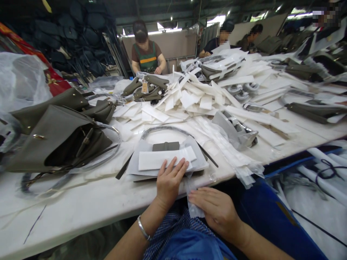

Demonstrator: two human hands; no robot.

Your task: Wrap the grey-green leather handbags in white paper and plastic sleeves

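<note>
My left hand (169, 180) lies flat with fingers stretched out on a white foam sheet (162, 159), which rests on a grey wrapped bag piece with an olive strap tab (166, 146) showing above it. My right hand (215, 209) sits just below the table edge over my lap, fingers closed on a small clear plastic sleeve (193, 209). A silver bangle (142, 227) is on my left wrist.
An open olive handbag (56, 141) lies at the left of the white table (81, 206). Heaps of white foam strips (195, 97), tape rolls (241, 92) and more olive bags cover the far side. Several people work at the back.
</note>
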